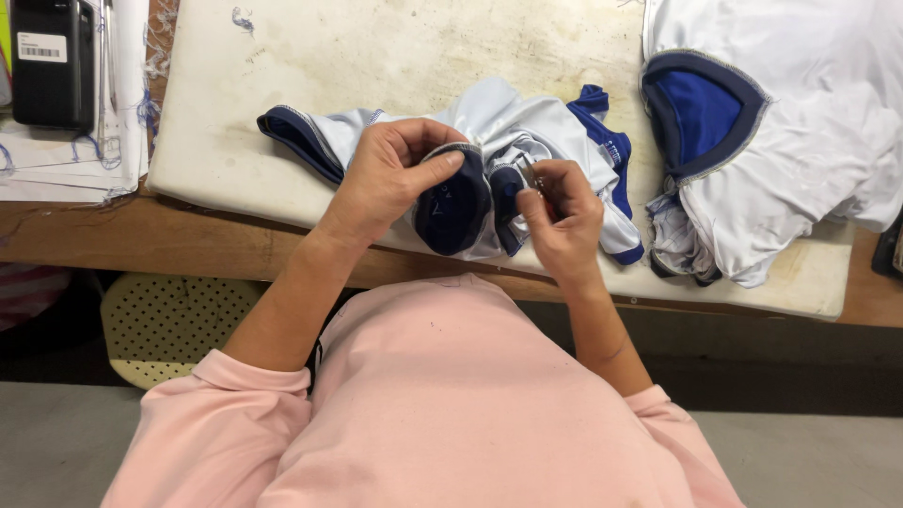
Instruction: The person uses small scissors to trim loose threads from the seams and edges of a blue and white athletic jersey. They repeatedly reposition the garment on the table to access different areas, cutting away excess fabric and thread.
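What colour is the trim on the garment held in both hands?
Navy trim on a white garment, clearest in the head view.

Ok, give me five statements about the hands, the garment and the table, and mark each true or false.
1. The left hand grips the navy cuff of a white garment. True.
2. The right hand holds a pen. False: it pinches a small metal tool, too small to tell what kind, against the fabric.
3. A second white and blue garment lies to the right on the pad. True.
4. The person wears a green sleeve. False: the sleeves are pink.
5. A black device lies at the far left on papers. True.
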